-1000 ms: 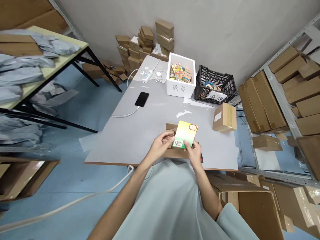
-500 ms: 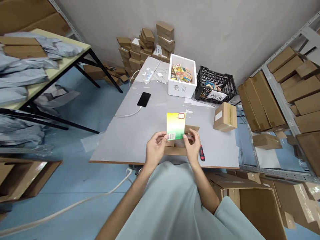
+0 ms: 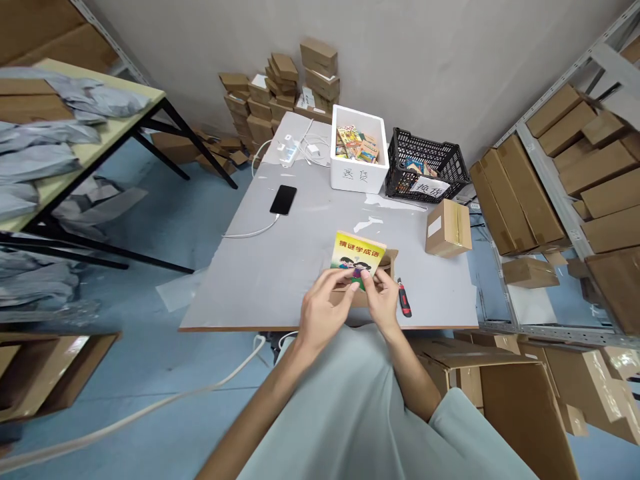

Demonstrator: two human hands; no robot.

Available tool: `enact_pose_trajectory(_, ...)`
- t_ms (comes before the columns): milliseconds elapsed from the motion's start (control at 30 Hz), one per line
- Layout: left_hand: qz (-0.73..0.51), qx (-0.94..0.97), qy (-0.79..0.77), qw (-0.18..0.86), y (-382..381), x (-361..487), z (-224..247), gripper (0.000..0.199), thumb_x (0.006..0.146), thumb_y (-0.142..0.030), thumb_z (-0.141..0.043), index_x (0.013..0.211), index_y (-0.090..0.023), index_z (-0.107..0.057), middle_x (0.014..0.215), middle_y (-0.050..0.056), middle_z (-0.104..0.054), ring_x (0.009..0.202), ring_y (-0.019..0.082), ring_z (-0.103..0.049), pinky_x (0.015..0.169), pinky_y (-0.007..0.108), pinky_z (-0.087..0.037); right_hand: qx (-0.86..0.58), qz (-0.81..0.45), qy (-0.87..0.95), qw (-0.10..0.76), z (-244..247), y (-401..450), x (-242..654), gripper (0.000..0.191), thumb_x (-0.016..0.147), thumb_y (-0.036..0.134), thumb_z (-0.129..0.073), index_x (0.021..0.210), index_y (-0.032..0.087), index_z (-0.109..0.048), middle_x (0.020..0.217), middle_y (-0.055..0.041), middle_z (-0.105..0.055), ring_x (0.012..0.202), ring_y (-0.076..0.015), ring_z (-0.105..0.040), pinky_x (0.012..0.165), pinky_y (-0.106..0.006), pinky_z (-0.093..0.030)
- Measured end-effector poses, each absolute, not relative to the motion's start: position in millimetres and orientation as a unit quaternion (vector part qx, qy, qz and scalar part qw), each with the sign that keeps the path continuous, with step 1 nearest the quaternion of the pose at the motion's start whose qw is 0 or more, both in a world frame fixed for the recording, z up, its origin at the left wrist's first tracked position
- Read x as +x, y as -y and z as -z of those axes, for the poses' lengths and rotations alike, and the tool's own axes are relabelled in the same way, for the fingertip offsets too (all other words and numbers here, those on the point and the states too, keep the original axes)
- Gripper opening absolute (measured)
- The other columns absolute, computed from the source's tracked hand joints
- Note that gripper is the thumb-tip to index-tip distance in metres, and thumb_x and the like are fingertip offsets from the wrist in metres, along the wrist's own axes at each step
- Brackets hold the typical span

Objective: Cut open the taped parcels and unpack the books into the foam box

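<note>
A thin booklet (image 3: 359, 248) with a yellow-green cover, red Chinese characters and drawn children is tilted toward me over the front of the table. My right hand (image 3: 384, 303) grips its lower right part, thumb on the cover. At the lower left, my left hand (image 3: 325, 307) closes on the booklet with thumb and fingertips, covering part of the picture. Below both hands lies an opened cardboard box (image 3: 393, 259), mostly hidden by them. A red and black utility knife (image 3: 404, 300) rests on the table just right of my right hand.
On the grey table (image 3: 240, 287) are a phone (image 3: 283, 199) on a cable, a power strip (image 3: 289, 153), a white foam box (image 3: 357, 179) and a black crate (image 3: 427, 163) holding booklets, and a closed carton (image 3: 449, 229). Shelving (image 3: 560, 193) with cartons stands right.
The booklet has been turned over: its barcoded back faced me before, its picture cover faces me now. My left hand has shifted right, in front of the cover's lower part.
</note>
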State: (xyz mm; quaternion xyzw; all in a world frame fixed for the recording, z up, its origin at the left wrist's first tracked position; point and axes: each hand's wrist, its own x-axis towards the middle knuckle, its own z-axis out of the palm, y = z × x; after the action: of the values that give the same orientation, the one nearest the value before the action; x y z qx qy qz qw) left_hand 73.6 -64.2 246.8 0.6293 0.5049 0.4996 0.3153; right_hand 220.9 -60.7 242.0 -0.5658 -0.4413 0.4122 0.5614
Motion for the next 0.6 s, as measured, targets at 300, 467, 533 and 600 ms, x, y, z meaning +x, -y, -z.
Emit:
enact_pose_trajectory(300, -0.480, 0.505, -0.545, 0.467, 47.0, 41.8, -239.9, 0.047, 0.096, -0.070, -0.083, 0.093, -0.023, -0.083, 0.091, 0.004, -0.079, 0.080, 0.020, -0.068, 0.074, 0.032, -0.059, -0.515, -0.521, 0.432, 0.526, -242.9, 53.5, 233.6, 0.053, 0.090, 0.074, -0.091, 0.100, 0.021, -0.088, 0.087, -0.0053, -0.084, 0.091, -0.0297, -0.082, 0.076, -0.037, -0.068)
enact_pose_trajectory(467, -0.513, 0.539, -0.551, 0.378, 56.9, 57.2, -251.6, 0.030, 0.103, -0.052, -0.079, 0.093, -0.024, -0.081, 0.083, 0.001, -0.071, 0.074, 0.017, -0.065, 0.070, 0.029, -0.057, -0.510, -0.542, 0.386, 0.545, -229.8, 42.3, 230.4, 0.061, 0.089, 0.078, -0.088, 0.113, 0.022, -0.085, 0.096, -0.0072, -0.086, 0.088, -0.0280, -0.082, 0.077, -0.039, -0.069)
enact_pose_trajectory(533, -0.520, 0.581, -0.538, 0.320, 61.0, 70.2, -257.1, 0.019, 0.106, -0.041, -0.076, 0.100, -0.024, -0.080, 0.085, 0.000, -0.070, 0.072, 0.016, -0.066, 0.069, 0.028, -0.057, -0.513, -0.545, 0.378, 0.545, -224.7, 35.5, 224.7, 0.063, 0.091, 0.078, -0.086, 0.119, 0.022, -0.084, 0.098, -0.0072, -0.086, 0.087, -0.0265, -0.081, 0.077, -0.038, -0.069)
enact_pose_trajectory(600, -0.512, 0.639, -0.513, 0.260, 63.6, 86.5, -260.2, 0.013, 0.107, -0.035, -0.074, 0.110, -0.024, -0.080, 0.089, 0.001, -0.072, 0.072, 0.016, -0.068, 0.068, 0.027, -0.058, -0.519, -0.525, 0.401, 0.543, -220.8, 31.6, 215.7, 0.060, 0.100, 0.076, -0.077, 0.122, 0.022, -0.085, 0.100, -0.0075, -0.086, 0.089, -0.0263, -0.081, 0.078, -0.038, -0.069)
